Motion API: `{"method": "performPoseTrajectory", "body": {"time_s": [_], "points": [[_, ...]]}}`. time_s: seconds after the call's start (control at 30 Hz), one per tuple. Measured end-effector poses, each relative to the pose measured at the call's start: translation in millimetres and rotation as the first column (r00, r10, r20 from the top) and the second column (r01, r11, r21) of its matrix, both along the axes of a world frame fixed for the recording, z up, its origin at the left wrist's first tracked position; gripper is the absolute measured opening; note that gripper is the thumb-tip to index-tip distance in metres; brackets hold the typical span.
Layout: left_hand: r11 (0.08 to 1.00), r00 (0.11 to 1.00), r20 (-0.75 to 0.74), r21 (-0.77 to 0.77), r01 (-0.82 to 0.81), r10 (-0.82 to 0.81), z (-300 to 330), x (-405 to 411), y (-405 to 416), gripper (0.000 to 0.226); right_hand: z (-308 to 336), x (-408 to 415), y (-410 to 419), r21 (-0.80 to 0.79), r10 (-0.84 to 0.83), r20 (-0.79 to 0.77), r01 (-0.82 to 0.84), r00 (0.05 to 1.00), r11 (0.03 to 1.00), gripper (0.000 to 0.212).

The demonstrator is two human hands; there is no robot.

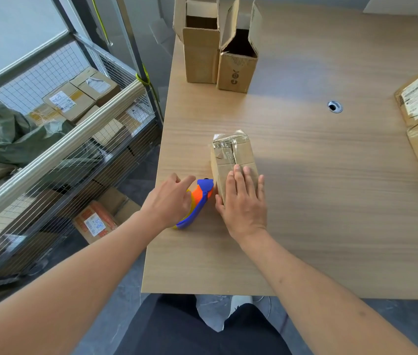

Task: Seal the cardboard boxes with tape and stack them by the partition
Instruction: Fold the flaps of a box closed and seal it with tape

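The wide wood-grain table (305, 226) carries everything near its left edge. The small brown cardboard box with clear tape on its far end (231, 160) lies on its side there, under my right hand (243, 203): straight fingers press flat on top, thumb against its near side, probably to steady it. My left hand (169, 201), fingers loose, rests over the blue-and-orange plastic tape dispenser (200, 198) just beside the box without clearly gripping it.

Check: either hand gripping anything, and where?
Neither grips. The right hand presses flat on the taped box, near end; the left hand hovers open over the tape dispenser.
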State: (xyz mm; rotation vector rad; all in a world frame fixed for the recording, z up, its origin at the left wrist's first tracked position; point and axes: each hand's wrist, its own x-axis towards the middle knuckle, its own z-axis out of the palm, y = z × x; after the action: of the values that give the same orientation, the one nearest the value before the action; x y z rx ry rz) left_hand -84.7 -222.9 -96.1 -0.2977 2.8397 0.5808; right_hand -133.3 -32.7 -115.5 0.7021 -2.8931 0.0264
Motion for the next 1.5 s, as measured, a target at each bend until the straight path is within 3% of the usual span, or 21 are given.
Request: {"method": "performPoseTrajectory", "body": {"time_s": [0.13,0.27,0.33,0.4,0.53,0.9,1.1,1.23,1.5], "points": [[0.995,0.986,-0.150,0.055,0.077,-0.068,4,-7,4,0.048,13,-3,12,-0.013,0.059,0.235,-0.058,0.970,0.998,0.101],[0.980,0.955,-0.251,0.076,0.185,-0.161,9,-16,14,0.048,32,-22,37,0.038,0.188,0.418,-0.224,0.889,0.974,0.132],[0.952,0.909,-0.329,0.080,0.295,-0.254,13,-18,25,0.044,42,-36,49,0.025,0.255,0.478,-0.303,0.841,0.953,0.127],[0.926,0.855,-0.386,0.005,0.378,-0.346,13,-17,36,0.040,49,-49,56,0.004,0.308,0.508,-0.360,0.804,0.933,0.108],[0.927,0.844,-0.389,-0.082,0.367,-0.369,9,-14,52,0.055,50,-59,61,-0.079,0.379,0.526,-0.400,0.761,0.913,0.084],[0.940,0.787,-0.531,-0.053,0.337,-0.312,-16,-12,58,0.061,3,-42,82,-0.117,0.458,0.245,-0.443,0.855,0.889,0.066],[0.944,0.810,-0.508,-0.018,0.329,-0.292,-9,-13,61,0.062,20,-61,92,-0.237,0.519,0.411,-0.462,0.750,0.855,0.074],[0.948,0.876,-0.411,0.077,0.308,-0.251,1,-19,64,0.063,32,-64,108,-0.249,0.496,0.374,-0.431,0.783,0.868,0.068],[0.962,0.856,-0.445,-0.051,0.268,-0.262,-11,-26,79,0.057,25,-54,108,-0.319,0.474,0.351,-0.373,0.807,0.871,0.058]]}}
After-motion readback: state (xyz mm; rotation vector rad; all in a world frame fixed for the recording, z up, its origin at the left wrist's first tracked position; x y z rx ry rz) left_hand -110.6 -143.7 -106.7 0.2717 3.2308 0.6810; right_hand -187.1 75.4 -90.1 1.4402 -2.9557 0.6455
